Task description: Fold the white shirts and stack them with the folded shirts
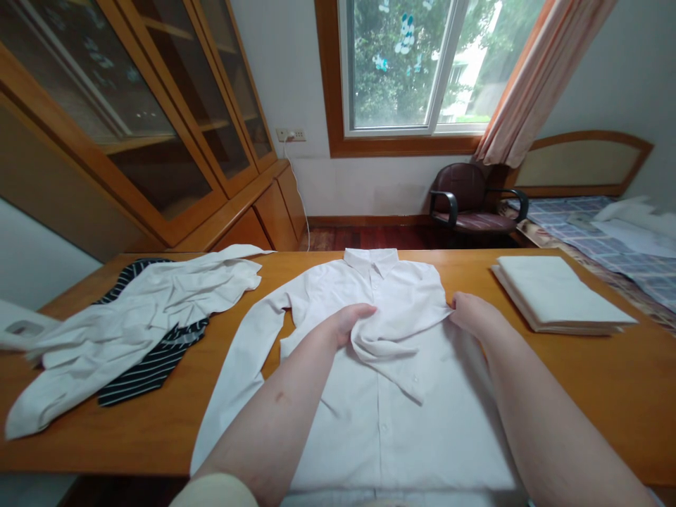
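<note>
A white button-up shirt [348, 394] lies spread on the wooden table, its collar at the far edge and its front facing up. One sleeve stretches out to the left; the other is folded across the chest. My left hand [353, 321] is closed on the folded sleeve near the middle of the chest. At the shirt's right side, my right hand [467, 313] pinches the fabric of that same sleeve and draws it taut. My forearms cover parts of the shirt's lower left and right sides.
A crumpled white garment [153, 303] lies on the table's left, over a black striped cloth [153, 366]. At the right sits a folded white stack [554, 289]. Beyond the wooden table [596, 394] stand an armchair [470, 201], a bed [591, 222] and a glass-fronted cabinet [211, 141].
</note>
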Action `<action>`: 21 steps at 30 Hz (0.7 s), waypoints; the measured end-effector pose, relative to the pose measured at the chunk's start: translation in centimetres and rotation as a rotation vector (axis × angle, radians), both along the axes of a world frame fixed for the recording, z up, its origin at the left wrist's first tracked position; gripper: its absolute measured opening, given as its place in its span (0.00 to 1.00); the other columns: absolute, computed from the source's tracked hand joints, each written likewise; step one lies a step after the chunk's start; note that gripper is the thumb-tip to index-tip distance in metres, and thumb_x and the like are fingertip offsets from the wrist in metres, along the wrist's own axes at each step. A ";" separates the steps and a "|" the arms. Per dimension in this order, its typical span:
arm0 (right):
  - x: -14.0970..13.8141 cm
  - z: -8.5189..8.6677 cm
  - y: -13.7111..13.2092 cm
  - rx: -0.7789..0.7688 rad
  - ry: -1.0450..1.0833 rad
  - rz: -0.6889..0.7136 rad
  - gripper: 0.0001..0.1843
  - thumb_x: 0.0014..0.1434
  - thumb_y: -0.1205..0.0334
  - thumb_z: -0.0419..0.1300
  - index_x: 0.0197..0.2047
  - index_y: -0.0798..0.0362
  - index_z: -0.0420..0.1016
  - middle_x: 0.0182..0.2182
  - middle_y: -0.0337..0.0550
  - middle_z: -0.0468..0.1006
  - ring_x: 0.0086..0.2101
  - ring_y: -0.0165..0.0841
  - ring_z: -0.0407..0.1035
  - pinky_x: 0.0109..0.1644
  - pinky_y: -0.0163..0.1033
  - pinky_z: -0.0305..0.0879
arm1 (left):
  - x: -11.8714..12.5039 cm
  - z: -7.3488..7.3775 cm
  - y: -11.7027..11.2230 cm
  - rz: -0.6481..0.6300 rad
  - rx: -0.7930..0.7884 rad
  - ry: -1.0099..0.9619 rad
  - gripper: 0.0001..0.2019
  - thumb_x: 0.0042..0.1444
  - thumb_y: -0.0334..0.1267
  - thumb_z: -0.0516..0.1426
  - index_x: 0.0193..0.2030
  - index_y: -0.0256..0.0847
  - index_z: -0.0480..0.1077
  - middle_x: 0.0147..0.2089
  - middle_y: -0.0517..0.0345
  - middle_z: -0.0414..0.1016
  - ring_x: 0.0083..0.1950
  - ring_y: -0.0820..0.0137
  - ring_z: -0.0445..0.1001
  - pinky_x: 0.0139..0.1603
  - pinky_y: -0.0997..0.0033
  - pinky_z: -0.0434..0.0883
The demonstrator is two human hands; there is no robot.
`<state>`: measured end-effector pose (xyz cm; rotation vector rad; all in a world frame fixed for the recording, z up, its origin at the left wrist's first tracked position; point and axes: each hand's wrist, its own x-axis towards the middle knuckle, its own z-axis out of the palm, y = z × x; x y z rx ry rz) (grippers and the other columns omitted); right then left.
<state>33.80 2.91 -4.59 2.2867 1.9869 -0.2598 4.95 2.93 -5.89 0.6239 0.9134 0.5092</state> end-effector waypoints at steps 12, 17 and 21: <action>-0.2 -0.1 0.1 -0.014 0.068 0.069 0.13 0.48 0.71 0.53 0.33 0.50 0.76 0.36 0.48 0.78 0.36 0.40 0.71 0.34 0.37 0.58 | -1.4 0.5 0.5 -0.189 0.367 0.270 0.18 0.40 0.31 0.56 0.41 0.37 0.74 0.35 0.56 0.79 0.36 0.65 0.76 0.37 0.69 0.71; -0.8 0.8 -0.2 0.015 0.160 0.114 0.11 0.52 0.55 0.57 0.32 0.52 0.76 0.33 0.49 0.78 0.34 0.39 0.71 0.34 0.37 0.58 | -2.1 0.9 -0.2 -0.385 0.386 0.378 0.16 0.40 0.36 0.61 0.39 0.39 0.76 0.38 0.55 0.80 0.38 0.62 0.77 0.35 0.70 0.71; -0.9 0.8 0.1 0.164 0.254 0.069 0.26 0.60 0.42 0.46 0.36 0.54 0.76 0.35 0.51 0.78 0.36 0.39 0.71 0.37 0.37 0.60 | -2.1 1.2 -0.6 -0.499 0.377 0.399 0.17 0.38 0.37 0.64 0.39 0.39 0.76 0.39 0.56 0.80 0.39 0.62 0.77 0.35 0.70 0.72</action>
